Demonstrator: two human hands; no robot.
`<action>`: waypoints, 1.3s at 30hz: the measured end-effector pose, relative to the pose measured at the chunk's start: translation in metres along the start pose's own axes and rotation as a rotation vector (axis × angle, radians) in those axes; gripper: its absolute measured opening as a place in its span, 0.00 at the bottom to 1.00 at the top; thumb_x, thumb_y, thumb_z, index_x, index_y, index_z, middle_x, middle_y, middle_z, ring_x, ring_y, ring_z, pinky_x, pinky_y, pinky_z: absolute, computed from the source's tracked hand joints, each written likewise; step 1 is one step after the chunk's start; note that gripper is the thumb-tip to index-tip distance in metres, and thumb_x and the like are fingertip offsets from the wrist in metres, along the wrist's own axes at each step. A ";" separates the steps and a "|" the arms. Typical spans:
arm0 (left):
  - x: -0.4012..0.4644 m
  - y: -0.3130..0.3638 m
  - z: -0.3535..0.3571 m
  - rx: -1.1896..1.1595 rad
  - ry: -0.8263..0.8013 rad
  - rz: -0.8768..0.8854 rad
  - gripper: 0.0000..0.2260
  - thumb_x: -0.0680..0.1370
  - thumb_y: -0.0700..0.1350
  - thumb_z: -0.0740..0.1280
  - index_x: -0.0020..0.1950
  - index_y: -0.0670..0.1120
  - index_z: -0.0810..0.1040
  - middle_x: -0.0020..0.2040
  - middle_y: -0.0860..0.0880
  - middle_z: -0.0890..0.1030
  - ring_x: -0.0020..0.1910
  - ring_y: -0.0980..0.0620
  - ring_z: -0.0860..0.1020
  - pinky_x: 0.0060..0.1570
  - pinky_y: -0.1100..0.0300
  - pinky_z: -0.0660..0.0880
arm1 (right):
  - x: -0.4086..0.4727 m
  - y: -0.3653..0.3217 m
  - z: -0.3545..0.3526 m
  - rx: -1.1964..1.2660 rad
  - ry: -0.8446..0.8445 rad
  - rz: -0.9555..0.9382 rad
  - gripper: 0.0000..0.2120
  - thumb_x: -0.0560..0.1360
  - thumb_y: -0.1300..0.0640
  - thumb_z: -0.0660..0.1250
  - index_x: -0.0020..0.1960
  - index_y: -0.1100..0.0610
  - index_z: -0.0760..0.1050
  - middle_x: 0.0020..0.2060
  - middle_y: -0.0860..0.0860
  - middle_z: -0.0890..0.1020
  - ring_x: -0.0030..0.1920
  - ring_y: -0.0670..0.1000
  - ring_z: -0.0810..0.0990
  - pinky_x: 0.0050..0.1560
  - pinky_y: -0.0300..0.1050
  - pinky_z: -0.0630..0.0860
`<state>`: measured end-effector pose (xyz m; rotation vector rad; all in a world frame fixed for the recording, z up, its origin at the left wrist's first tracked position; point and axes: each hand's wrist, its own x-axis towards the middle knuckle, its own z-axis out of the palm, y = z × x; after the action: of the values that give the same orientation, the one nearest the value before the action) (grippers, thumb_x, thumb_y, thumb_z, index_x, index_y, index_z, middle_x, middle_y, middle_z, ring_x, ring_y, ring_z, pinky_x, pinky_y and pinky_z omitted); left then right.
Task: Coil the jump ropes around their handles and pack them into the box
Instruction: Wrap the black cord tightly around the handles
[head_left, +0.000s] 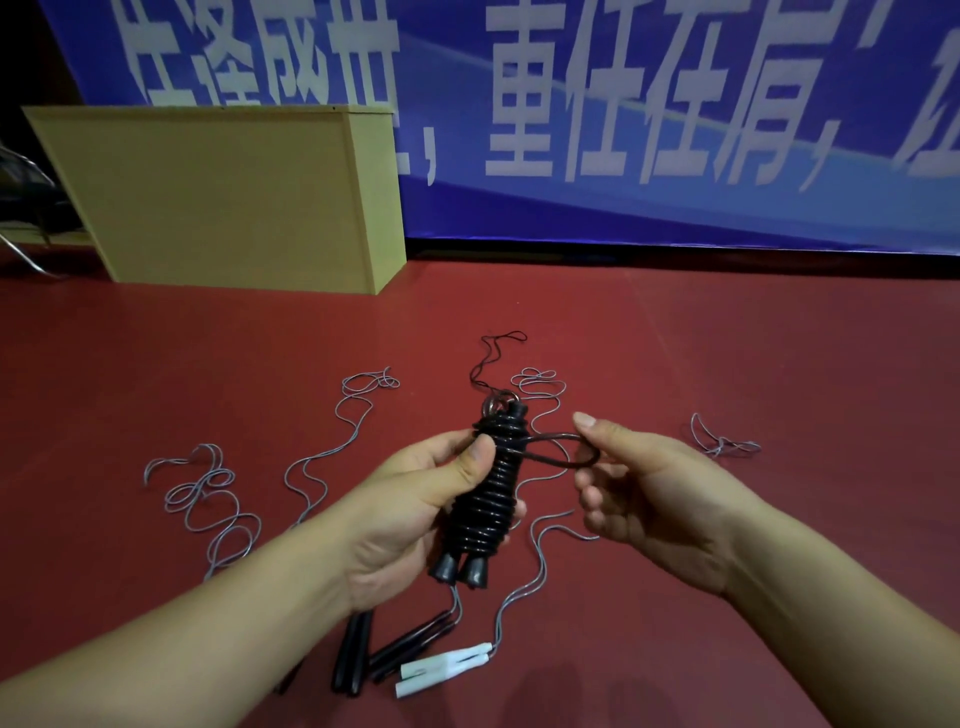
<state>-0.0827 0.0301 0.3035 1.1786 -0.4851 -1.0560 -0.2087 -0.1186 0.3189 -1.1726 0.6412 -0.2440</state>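
— Two hands are up in the middle of the view, both busy with one black jump rope (485, 499). What does each one do?

— The left hand (415, 499) grips the pair of black handles held side by side, fingers curled round them and the thumb pressed on the coils near the top. The black cord is wound tightly round both handles for most of their length, and the two flared handle ends stick out below the hand.

— And the right hand (639, 483)?

— It pinches a loose loop of black cord (563, 451) that comes off the upper part of the bundle; the loop passes between the thumb and the curled fingers, just to the right of the handles.

— Where is all this?

— Above a red floor (727, 338). Several thin grey ropes (218, 499) lie uncoiled on it in loose squiggles, left, centre and right. Near the bottom edge lie a pair of white handles (441, 670) and, just left of them, some black handles (353, 657), each with a grey cord running from it.

— And the box?

— A pale yellow wooden box (223, 197) stands on the floor at the far left, well apart from the hands, against a blue banner (675, 130) with large white characters. I cannot tell what it holds from here.
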 end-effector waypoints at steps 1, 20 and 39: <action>0.000 0.000 0.000 -0.003 -0.010 0.000 0.18 0.72 0.47 0.67 0.58 0.41 0.77 0.41 0.40 0.81 0.39 0.46 0.82 0.37 0.54 0.80 | 0.000 0.000 0.001 -0.031 0.007 -0.044 0.14 0.64 0.47 0.73 0.38 0.57 0.75 0.28 0.53 0.77 0.25 0.47 0.74 0.28 0.39 0.75; 0.005 -0.001 0.007 0.224 0.068 -0.086 0.25 0.74 0.65 0.61 0.56 0.46 0.77 0.37 0.48 0.77 0.30 0.51 0.75 0.30 0.58 0.71 | -0.008 0.007 0.008 -0.348 0.033 -0.583 0.09 0.69 0.58 0.76 0.35 0.61 0.80 0.28 0.56 0.80 0.30 0.50 0.76 0.34 0.42 0.73; 0.011 -0.017 -0.005 0.949 0.163 0.332 0.22 0.75 0.71 0.55 0.56 0.57 0.73 0.50 0.57 0.81 0.51 0.60 0.78 0.54 0.60 0.74 | -0.005 0.007 0.008 0.023 -0.110 -0.309 0.09 0.74 0.66 0.66 0.52 0.61 0.82 0.40 0.55 0.84 0.33 0.47 0.78 0.39 0.41 0.80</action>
<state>-0.0810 0.0228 0.2839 1.9031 -1.0720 -0.4056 -0.2094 -0.1071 0.3161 -1.2523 0.3581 -0.4442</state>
